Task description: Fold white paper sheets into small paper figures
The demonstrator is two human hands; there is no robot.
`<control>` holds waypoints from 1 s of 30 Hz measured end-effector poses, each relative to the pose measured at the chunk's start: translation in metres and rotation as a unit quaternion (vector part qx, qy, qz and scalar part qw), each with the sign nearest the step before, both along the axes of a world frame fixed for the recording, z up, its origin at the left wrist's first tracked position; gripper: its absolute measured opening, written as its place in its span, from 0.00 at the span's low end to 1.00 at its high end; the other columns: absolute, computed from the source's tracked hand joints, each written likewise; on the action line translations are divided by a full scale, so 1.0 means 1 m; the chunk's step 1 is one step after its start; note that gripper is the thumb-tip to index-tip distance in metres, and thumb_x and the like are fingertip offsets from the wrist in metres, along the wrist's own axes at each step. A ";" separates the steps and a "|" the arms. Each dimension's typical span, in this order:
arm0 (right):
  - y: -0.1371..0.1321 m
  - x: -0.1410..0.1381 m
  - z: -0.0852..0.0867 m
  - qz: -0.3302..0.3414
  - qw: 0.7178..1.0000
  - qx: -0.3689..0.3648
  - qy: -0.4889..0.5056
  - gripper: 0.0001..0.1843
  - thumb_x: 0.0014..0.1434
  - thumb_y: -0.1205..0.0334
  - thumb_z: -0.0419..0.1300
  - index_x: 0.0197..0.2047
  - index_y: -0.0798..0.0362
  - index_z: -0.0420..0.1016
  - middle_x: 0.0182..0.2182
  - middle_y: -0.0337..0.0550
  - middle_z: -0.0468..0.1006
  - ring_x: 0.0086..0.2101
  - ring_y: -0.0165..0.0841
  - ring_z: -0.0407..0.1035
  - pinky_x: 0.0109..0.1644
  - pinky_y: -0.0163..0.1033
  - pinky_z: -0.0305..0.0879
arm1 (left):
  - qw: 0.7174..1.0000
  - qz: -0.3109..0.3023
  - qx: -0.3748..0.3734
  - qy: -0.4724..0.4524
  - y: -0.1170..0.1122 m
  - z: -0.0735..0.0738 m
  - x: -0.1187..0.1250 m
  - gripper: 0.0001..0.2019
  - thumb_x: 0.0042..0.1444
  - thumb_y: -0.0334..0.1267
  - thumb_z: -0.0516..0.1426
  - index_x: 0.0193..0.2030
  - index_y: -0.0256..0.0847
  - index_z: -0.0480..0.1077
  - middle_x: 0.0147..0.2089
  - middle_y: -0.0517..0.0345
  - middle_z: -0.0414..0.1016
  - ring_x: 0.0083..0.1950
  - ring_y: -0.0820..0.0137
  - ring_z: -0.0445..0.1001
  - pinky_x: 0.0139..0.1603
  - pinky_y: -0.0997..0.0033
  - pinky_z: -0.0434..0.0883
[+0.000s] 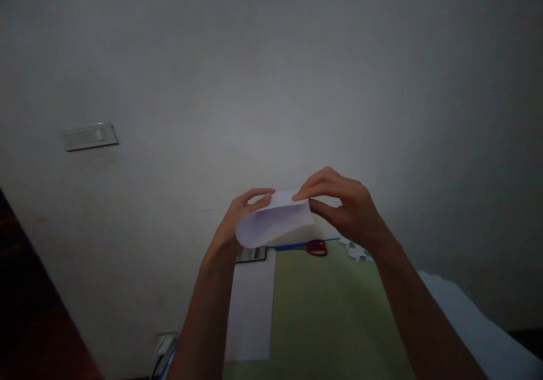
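Observation:
Both hands are raised in front of a pale wall, holding one white sheet of paper (274, 226) that curls over in a soft fold. My left hand (241, 213) grips its left end, thumb and fingers closed on the edge. My right hand (345, 207) pinches the upper right corner between thumb and fingertips. The paper hangs in the air above the far end of a green mat (331, 312).
On the mat's left lies a flat white sheet (251, 306). Red-handled scissors (316, 247) and crumpled paper scraps (356, 250) rest at its far edge by the wall. A switch plate (90, 135) is on the wall at left. A white surface (475, 323) lies at right.

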State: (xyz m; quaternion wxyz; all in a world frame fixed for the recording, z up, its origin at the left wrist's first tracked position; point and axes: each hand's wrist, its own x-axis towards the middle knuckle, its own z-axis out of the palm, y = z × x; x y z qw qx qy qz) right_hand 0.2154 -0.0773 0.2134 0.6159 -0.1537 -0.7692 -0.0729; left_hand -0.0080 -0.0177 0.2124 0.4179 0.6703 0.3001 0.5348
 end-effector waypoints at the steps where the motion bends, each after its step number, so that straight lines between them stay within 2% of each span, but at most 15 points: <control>1: 0.001 0.000 -0.001 0.000 1.000 -0.008 0.028 0.03 0.63 0.58 0.68 0.39 0.43 0.85 0.34 0.38 0.83 0.38 0.36 0.75 0.46 0.45 0.71 | 1.000 -0.003 0.023 -0.002 -0.001 -0.001 0.002 0.17 0.46 0.48 0.69 0.37 0.37 0.79 0.26 0.55 0.77 0.24 0.71 0.71 0.24 0.74 0.65; 2: 0.003 0.000 -0.002 -0.003 0.998 -0.017 0.056 0.02 0.63 0.59 0.68 0.38 0.44 0.84 0.34 0.38 0.83 0.37 0.36 0.75 0.45 0.45 0.70 | 0.999 0.002 0.048 0.004 -0.002 -0.003 0.003 0.15 0.49 0.49 0.67 0.29 0.37 0.77 0.23 0.55 0.74 0.23 0.72 0.69 0.23 0.74 0.64; 3: 0.004 0.000 -0.003 -0.010 0.996 -0.029 0.083 0.02 0.62 0.59 0.69 0.36 0.44 0.84 0.34 0.38 0.83 0.37 0.36 0.75 0.44 0.44 0.70 | 0.997 0.018 0.077 0.011 -0.003 -0.003 0.005 0.18 0.53 0.50 0.65 0.23 0.38 0.72 0.20 0.56 0.70 0.22 0.73 0.66 0.23 0.74 0.63; 5: 0.008 0.001 -0.006 -0.030 0.990 -0.060 0.121 0.02 0.60 0.60 0.70 0.34 0.46 0.84 0.33 0.37 0.83 0.36 0.35 0.74 0.43 0.43 0.68 | 0.986 0.082 0.141 0.021 -0.006 -0.003 0.006 0.27 0.60 0.56 0.60 0.17 0.40 0.65 0.17 0.58 0.64 0.21 0.74 0.61 0.23 0.74 0.61; 7: 0.012 0.002 -0.009 -0.038 0.983 -0.104 0.144 0.03 0.58 0.59 0.70 0.34 0.47 0.84 0.32 0.37 0.83 0.35 0.34 0.74 0.42 0.43 0.68 | 0.969 0.128 0.213 0.006 -0.010 -0.001 0.008 0.31 0.64 0.63 0.54 0.20 0.40 0.67 0.21 0.56 0.67 0.25 0.72 0.64 0.26 0.73 0.63; 9: 0.016 0.002 -0.011 -0.020 0.976 -0.153 0.152 0.06 0.57 0.56 0.71 0.34 0.48 0.85 0.32 0.38 0.84 0.35 0.34 0.75 0.41 0.43 0.69 | 0.958 0.113 0.265 -0.015 -0.017 0.001 0.011 0.31 0.63 0.67 0.52 0.29 0.39 0.74 0.31 0.52 0.75 0.34 0.68 0.71 0.34 0.71 0.70; 11: 0.020 0.001 -0.013 0.011 0.968 -0.199 0.153 0.09 0.56 0.52 0.71 0.36 0.48 0.85 0.33 0.40 0.85 0.34 0.35 0.76 0.41 0.43 0.70 | 0.954 0.084 0.285 -0.031 -0.024 0.002 0.016 0.27 0.60 0.65 0.57 0.41 0.39 0.78 0.41 0.49 0.80 0.43 0.65 0.76 0.42 0.69 0.74; 12: 0.022 0.001 -0.014 0.026 0.964 -0.218 0.149 0.11 0.56 0.51 0.71 0.36 0.49 0.86 0.34 0.41 0.85 0.34 0.35 0.76 0.41 0.44 0.71 | 0.953 0.085 0.287 -0.042 -0.027 0.002 0.018 0.25 0.58 0.62 0.62 0.44 0.39 0.78 0.43 0.49 0.81 0.45 0.64 0.77 0.44 0.69 0.74; 14: 0.024 -0.001 -0.015 0.054 0.957 -0.250 0.136 0.13 0.56 0.49 0.71 0.37 0.50 0.86 0.35 0.43 0.86 0.35 0.36 0.77 0.42 0.45 0.72 | 0.953 0.108 0.275 -0.068 -0.032 0.002 0.023 0.20 0.56 0.55 0.67 0.43 0.39 0.78 0.42 0.50 0.82 0.44 0.64 0.79 0.43 0.70 0.75; 16: 0.025 -0.002 -0.016 0.069 0.953 -0.270 0.121 0.14 0.56 0.49 0.71 0.37 0.50 0.85 0.36 0.43 0.86 0.36 0.37 0.78 0.44 0.46 0.73 | 0.953 0.130 0.260 -0.088 -0.032 0.002 0.026 0.17 0.56 0.52 0.67 0.39 0.38 0.79 0.39 0.52 0.82 0.40 0.66 0.79 0.39 0.71 0.74; 19: 0.025 -0.005 -0.015 0.075 0.953 -0.264 0.127 0.14 0.56 0.49 0.71 0.39 0.50 0.85 0.39 0.44 0.86 0.40 0.37 0.79 0.48 0.47 0.74 | 0.952 0.150 0.248 -0.095 -0.029 0.000 0.025 0.16 0.56 0.50 0.67 0.38 0.37 0.79 0.38 0.52 0.83 0.38 0.67 0.79 0.37 0.72 0.74; 23: 0.018 -0.011 -0.010 0.073 0.952 -0.206 0.213 0.15 0.57 0.50 0.71 0.45 0.48 0.85 0.45 0.45 0.86 0.44 0.38 0.79 0.50 0.47 0.75 | 0.949 0.174 0.246 -0.088 -0.027 0.001 0.022 0.16 0.56 0.50 0.67 0.38 0.36 0.79 0.36 0.53 0.82 0.36 0.67 0.78 0.35 0.72 0.73; 30: 0.004 -0.023 -0.001 0.047 0.944 -0.152 0.289 0.11 0.57 0.52 0.71 0.41 0.48 0.85 0.39 0.43 0.86 0.38 0.36 0.79 0.45 0.45 0.75 | 0.957 0.151 0.238 -0.068 -0.038 0.008 0.027 0.14 0.56 0.48 0.68 0.37 0.37 0.80 0.37 0.53 0.83 0.37 0.67 0.79 0.36 0.72 0.74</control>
